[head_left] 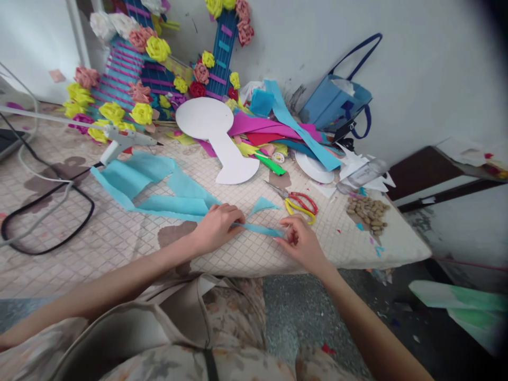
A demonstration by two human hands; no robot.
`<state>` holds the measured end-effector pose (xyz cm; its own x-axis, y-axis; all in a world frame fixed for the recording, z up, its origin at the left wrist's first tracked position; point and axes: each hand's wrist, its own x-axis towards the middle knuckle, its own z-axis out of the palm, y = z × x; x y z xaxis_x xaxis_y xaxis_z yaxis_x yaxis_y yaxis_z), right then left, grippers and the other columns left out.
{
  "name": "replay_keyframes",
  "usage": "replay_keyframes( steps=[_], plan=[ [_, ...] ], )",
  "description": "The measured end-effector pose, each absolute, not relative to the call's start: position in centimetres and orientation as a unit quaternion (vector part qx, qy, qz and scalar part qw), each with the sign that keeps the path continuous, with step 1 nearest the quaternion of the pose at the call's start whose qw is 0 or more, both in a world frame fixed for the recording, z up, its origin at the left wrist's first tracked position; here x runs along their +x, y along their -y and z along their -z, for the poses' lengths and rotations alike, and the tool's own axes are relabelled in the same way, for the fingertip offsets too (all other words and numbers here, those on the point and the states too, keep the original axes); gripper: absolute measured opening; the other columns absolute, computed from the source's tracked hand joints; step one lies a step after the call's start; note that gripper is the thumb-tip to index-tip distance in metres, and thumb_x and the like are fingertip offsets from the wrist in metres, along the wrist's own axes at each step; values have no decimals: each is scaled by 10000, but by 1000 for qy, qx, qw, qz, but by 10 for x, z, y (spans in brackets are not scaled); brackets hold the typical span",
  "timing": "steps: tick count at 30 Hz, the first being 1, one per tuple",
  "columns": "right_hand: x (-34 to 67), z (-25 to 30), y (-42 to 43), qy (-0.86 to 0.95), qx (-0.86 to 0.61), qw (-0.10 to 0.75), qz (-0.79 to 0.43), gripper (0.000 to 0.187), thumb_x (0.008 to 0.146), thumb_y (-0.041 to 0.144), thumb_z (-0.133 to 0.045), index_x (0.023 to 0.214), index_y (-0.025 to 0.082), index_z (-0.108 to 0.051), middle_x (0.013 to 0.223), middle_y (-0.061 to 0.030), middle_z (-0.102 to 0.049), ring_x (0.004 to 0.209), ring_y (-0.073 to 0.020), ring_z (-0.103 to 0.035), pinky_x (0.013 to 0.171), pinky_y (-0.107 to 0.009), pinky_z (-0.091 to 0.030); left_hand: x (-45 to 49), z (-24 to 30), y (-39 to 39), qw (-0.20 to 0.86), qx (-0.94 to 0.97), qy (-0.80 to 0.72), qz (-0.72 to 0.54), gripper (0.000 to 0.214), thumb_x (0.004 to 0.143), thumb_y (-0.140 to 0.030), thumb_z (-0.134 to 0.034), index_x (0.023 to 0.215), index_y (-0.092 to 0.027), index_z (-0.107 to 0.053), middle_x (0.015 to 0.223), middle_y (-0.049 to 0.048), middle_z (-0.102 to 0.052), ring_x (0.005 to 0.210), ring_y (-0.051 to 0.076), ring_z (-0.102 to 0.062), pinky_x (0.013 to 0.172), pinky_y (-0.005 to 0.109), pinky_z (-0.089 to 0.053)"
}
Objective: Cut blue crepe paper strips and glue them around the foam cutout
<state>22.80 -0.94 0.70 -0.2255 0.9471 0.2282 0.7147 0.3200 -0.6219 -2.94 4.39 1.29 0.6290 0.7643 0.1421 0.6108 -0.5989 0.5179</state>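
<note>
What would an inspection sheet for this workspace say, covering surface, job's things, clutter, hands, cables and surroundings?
Surface: grid-patterned tablecloth with brown patches.
Job's things: light-blue paper strip; larger light-blue sheet; scissors with red and yellow handles.
Clutter: white cutout, glue gun, peanuts, small blue scraps.
Hands: left hand and right hand both hold the strip.
Cables: black cable looped near the glue gun, crossing a white cable.
Surroundings: blue bag near the wall; red scrap on the floor.
</note>
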Motion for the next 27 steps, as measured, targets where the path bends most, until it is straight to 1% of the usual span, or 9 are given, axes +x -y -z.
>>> replay_keyframes(
  steps=[4, 8, 11, 13, 15, 17, 19, 23, 27],
  plan=[
    [231, -6, 14, 742, -577, 250, -232, 426, 781, 220, -607, 1176, 240, -447, 904, -9, -547, 567, -108, -475, 591, -294, -449, -29, -13, -43, 212, 877, -394, -177, 60, 859, -181, -555, 864, -175, -614, 919, 39, -664, 908, 214, -585, 782, 354, -399],
    [233, -7, 13, 701, -590, 263, -303, 321, 816, 253, -554, 1128, 239, -477, 771, 19, -551, 613, -134, -532, 601, -297, -444, -29, -12, -44, 208, 878, -391, -181, 55, 857, -175, -555, 858, -175, -610, 917, 38, -668, 901, 214, -582, 772, 351, -390],
    [231, -9, 9, 612, -581, 308, -440, 285, 819, 337, -566, 1072, 233, -488, 722, 23, -577, 523, -111, -478, 472, -250, -390, -29, -11, -44, 203, 881, -385, -185, 54, 857, -167, -555, 852, -180, -606, 906, 32, -665, 902, 212, -579, 767, 343, -382],
    [229, -11, 7, 531, -574, 344, -520, 308, 824, 378, -560, 1082, 232, -478, 802, -7, -633, 472, -84, -424, 397, -217, -319, -29, -11, -44, 200, 883, -383, -182, 65, 861, -159, -549, 842, -181, -608, 896, 31, -661, 897, 209, -577, 763, 338, -378],
    [228, -12, 6, 482, -567, 389, -543, 321, 840, 394, -536, 1112, 240, -466, 992, -60, -654, 506, -79, -450, 403, -214, -338, -29, -12, -44, 199, 883, -385, -179, 80, 862, -151, -543, 835, -182, -612, 887, 30, -658, 889, 207, -575, 758, 335, -374],
    [226, -13, 7, 491, -557, 431, -513, 335, 843, 388, -544, 1139, 258, -455, 1164, -85, -600, 623, -99, -532, 493, -244, -432, -29, -12, -44, 199, 883, -387, -178, 87, 861, -147, -540, 834, -184, -614, 882, 29, -658, 886, 207, -573, 755, 334, -370],
    [226, -13, 9, 550, -555, 438, -444, 368, 817, 363, -595, 1146, 270, -459, 1198, -80, -555, 756, -135, -578, 604, -290, -487, -28, -12, -43, 199, 882, -387, -180, 81, 859, -148, -544, 834, -184, -612, 882, 28, -657, 886, 207, -572, 756, 334, -369],
    [225, -10, 13, 698, -562, 347, -275, 228, 792, 314, -648, 990, 235, -567, 973, -54, -537, 769, -161, -537, 638, -306, -476, -28, -12, -43, 198, 882, -389, -178, 55, 853, -158, -559, 836, -178, -607, 885, 28, -656, 890, 210, -571, 752, 336, -368],
    [225, -6, 12, 749, -563, 279, -210, 138, 815, 310, -625, 915, 222, -589, 865, -35, -515, 679, -148, -489, 604, -297, -450, -28, -13, -42, 197, 881, -391, -178, 46, 853, -179, -562, 845, -178, -607, 895, 34, -656, 902, 214, -567, 760, 342, -368]
  ],
)
